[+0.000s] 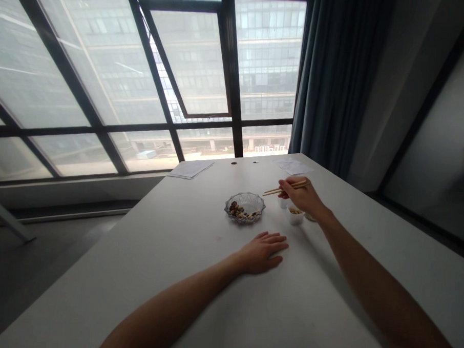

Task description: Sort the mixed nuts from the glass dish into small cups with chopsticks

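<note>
My right hand (302,195) grips a pair of wooden chopsticks (283,188) whose tips point left, just above and right of a glass dish (246,206) holding mixed nuts or beans. Under that hand sits a small white cup (295,214) with a few pieces in it, and another small white cup (283,202) is partly hidden behind the fingers. My left hand (262,251) lies flat on the white table (197,275), fingers stretched out, a little in front of the dish and holding nothing.
Sheets of paper (190,168) lie at the table's far left edge and more paper (294,167) at the far right. Large windows (144,78) stand behind the table, a dark curtain (336,81) to the right, and floor lies to the left.
</note>
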`<state>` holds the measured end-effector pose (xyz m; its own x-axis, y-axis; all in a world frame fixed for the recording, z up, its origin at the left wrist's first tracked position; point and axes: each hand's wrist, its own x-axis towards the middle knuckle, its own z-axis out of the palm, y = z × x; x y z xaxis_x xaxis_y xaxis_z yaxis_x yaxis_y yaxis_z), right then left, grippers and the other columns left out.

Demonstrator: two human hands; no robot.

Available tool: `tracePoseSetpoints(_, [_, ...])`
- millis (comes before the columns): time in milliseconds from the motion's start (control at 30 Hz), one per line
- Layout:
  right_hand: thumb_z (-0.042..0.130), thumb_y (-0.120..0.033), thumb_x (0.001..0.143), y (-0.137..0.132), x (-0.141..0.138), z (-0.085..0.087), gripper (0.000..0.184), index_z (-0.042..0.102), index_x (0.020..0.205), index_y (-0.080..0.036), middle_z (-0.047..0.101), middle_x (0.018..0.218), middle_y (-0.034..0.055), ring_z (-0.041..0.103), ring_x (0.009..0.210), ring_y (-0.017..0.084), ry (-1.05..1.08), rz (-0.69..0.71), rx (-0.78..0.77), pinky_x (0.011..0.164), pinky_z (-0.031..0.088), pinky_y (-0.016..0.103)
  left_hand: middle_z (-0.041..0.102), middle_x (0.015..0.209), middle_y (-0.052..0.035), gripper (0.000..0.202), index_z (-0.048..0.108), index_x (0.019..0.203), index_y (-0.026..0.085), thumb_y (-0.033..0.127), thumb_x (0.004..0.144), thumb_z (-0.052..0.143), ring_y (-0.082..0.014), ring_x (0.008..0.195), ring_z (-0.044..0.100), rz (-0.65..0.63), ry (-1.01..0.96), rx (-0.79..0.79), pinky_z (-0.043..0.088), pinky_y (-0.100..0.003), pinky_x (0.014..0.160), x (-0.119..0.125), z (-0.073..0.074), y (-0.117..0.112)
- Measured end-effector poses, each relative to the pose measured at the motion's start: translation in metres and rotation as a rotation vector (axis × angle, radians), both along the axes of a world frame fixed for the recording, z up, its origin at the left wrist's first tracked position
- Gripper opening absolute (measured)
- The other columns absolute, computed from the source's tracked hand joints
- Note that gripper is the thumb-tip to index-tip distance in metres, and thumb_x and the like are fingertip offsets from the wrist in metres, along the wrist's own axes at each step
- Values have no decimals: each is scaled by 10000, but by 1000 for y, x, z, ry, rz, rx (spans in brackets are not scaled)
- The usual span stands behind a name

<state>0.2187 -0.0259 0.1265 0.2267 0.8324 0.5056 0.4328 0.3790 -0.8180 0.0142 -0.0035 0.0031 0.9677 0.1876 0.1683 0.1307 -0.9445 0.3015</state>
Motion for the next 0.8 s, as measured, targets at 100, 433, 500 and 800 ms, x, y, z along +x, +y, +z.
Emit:
tracePoseSetpoints(100, [628,-559,851,8,-16,-17,411,673,709,-176,725,680,81,727,647,223,-22,85,-52,563,581,258,413,1531,-23,489,426,1435,325,404,954,464,-221,1422,356,2,4,6,205,-436,1191,0,1,-1])
tracePoseSetpoints(433, [640,-509,849,29,-37,-65,358,686,743,-171,729,671,61,718,656,221,-40,269,-125,597,570,285,435,1515,-30,482,444,1422,307,408,951,471,-232,1410,371,0,-6,22,217,-432,1188,1,-1,-1])
tracePoseSetpoints(500, [638,-510,850,30,-37,-68,363,697,757,-164,731,681,64,721,670,223,-36,272,-132,605,571,286,431,1518,-33,481,446,1421,305,411,953,469,-236,1413,366,-2,-11,17,218,-440,1187,1,-1,-1])
tracePoseSetpoints(800, [627,-527,847,30,-38,-68,403,732,781,-144,744,716,87,727,688,233,-36,284,-155,624,580,304,419,1526,-33,481,444,1423,308,416,954,460,-241,1419,357,1,-2,9,216,-454,1186,1,-1,-1])
